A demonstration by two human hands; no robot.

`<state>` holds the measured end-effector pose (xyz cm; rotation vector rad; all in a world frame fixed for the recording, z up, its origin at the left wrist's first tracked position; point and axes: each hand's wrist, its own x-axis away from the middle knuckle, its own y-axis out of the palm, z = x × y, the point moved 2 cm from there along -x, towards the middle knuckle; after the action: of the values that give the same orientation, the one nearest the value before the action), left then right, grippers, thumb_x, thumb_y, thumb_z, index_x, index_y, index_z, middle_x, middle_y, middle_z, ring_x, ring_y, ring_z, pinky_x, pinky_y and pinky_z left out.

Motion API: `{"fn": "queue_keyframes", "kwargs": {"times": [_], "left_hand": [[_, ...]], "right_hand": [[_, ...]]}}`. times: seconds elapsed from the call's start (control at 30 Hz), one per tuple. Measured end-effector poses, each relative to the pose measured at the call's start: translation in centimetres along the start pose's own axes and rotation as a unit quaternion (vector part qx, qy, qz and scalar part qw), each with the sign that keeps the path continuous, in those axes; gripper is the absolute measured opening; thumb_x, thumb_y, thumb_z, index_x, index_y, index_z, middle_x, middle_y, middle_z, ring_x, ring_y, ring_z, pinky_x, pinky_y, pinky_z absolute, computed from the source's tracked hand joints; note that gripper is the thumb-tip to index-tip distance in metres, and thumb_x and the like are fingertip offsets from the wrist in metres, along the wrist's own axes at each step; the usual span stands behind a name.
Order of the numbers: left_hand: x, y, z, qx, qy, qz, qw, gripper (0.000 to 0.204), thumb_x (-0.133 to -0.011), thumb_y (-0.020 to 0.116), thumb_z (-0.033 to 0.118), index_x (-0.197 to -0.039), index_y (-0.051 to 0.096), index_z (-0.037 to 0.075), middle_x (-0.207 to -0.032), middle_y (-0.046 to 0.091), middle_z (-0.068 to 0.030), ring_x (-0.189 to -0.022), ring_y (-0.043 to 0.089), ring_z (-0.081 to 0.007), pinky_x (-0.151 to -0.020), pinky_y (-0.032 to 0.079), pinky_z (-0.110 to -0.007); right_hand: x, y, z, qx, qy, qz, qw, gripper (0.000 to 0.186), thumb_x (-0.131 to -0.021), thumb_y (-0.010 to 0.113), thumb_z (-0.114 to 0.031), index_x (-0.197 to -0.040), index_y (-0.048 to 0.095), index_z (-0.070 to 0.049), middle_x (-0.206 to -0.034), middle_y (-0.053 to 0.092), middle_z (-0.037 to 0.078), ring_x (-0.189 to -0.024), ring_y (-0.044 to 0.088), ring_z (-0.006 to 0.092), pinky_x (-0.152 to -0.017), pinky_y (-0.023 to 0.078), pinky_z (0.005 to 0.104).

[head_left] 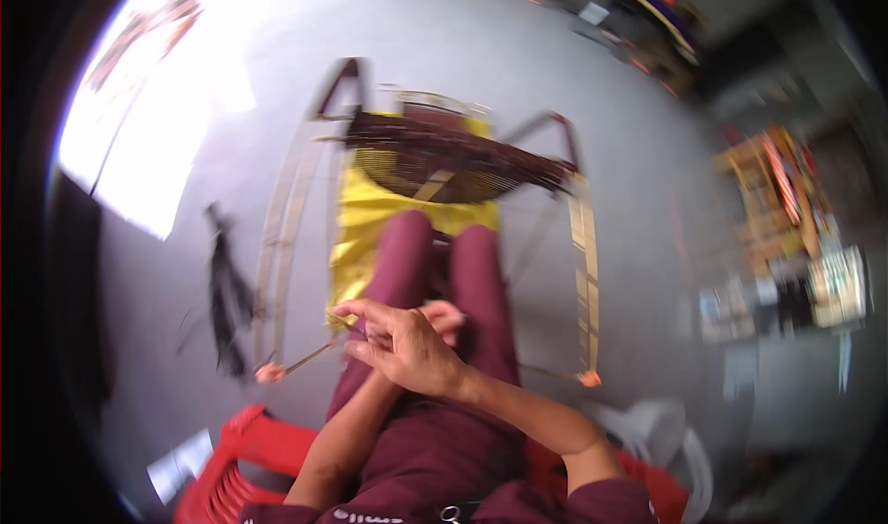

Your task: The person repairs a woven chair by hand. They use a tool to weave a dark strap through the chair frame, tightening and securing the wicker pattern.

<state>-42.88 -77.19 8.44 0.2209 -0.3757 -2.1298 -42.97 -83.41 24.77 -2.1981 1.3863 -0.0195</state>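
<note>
My right hand (407,353) lies crossed over my left hand (442,317) above my lap. Its fingers are partly bent toward the lower left edge of a yellow sheet (370,209); whether they grip anything small is unclear. My left hand is mostly hidden, with blurred fingertips showing to the right. Beyond my knees stands a frame with long pale side rails (583,265) and maroon end pieces (564,131). A dark maroon woven piece (421,145) with dense strands rests across it on the yellow sheet.
A dark bundle of strands (227,283) lies left of the frame. I sit on a red plastic chair (236,459), beside a whitish object (652,431). Wooden items (754,200) and stacked things (837,288) are at the right, other clutter (647,24) at the back. The picture is motion-blurred.
</note>
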Motion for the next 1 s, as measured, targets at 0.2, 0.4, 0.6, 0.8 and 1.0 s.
{"fn": "queue_keyframes", "kwargs": {"times": [0.2, 0.4, 0.6, 0.8, 1.0], "left_hand": [[-8.3, 8.8, 2.2, 0.166, 0.059, -0.084, 0.981, 0.011, -0.088, 0.052, 0.016, -0.080, 0.049, 0.010, -0.055, 0.037, 0.0065, -0.047, 0.032, -0.0025, -0.042, 0.025, -0.018], [-11.4, 15.4, 1.5, 0.233, -0.006, -0.148, 0.961, 0.006, -0.089, 0.048, 0.014, -0.089, 0.048, 0.008, -0.058, 0.034, 0.0041, -0.051, 0.032, -0.0058, -0.049, 0.028, -0.021], [-12.5, 17.4, 1.8, 0.256, -0.040, -0.193, 0.946, 0.013, -0.088, 0.046, 0.016, -0.093, 0.049, 0.005, -0.061, 0.037, 0.0015, -0.052, 0.032, -0.0081, -0.050, 0.028, -0.022], [-12.3, 15.8, 2.4, 0.253, -0.023, -0.165, 0.953, 0.013, -0.086, 0.046, 0.012, -0.095, 0.049, 0.004, -0.061, 0.037, 0.0016, -0.053, 0.033, -0.0075, -0.050, 0.029, -0.021], [-10.5, 11.5, 3.7, 0.207, -0.079, -0.047, 0.974, 0.012, -0.079, 0.055, 0.006, -0.090, 0.056, 0.006, -0.066, 0.052, 0.0020, -0.054, 0.043, -0.0055, -0.050, 0.034, -0.018]], "right_hand": [[18.5, -22.4, 0.8, 0.054, 0.061, 0.496, 0.864, 0.023, -0.088, 0.048, -0.016, -0.103, 0.054, 0.000, -0.062, 0.043, -0.001, -0.055, 0.041, 0.0070, -0.052, 0.035, 0.0219], [47.5, -29.0, -1.0, 0.349, 0.151, 0.789, 0.483, 0.034, -0.091, 0.036, -0.017, -0.117, 0.051, 0.000, -0.102, 0.053, 0.010, -0.088, 0.050, 0.0195, -0.078, 0.040, 0.0294], [65.8, -24.4, -4.9, 0.401, 0.567, 0.690, 0.204, 0.032, -0.087, 0.041, -0.021, -0.107, 0.056, -0.001, -0.095, 0.055, 0.023, -0.092, 0.053, 0.0371, -0.081, 0.042, 0.0416], [68.5, -22.3, 2.7, 0.432, 0.636, 0.611, 0.189, 0.032, -0.085, 0.045, -0.025, -0.100, 0.058, 0.000, -0.092, 0.057, 0.022, -0.089, 0.053, 0.0379, -0.079, 0.042, 0.0447], [69.0, -13.5, 1.7, 0.615, 0.586, 0.513, 0.122, 0.040, -0.085, 0.044, -0.035, -0.095, 0.060, -0.001, -0.090, 0.062, 0.016, -0.078, 0.057, 0.0338, -0.068, 0.046, 0.0438]]}}
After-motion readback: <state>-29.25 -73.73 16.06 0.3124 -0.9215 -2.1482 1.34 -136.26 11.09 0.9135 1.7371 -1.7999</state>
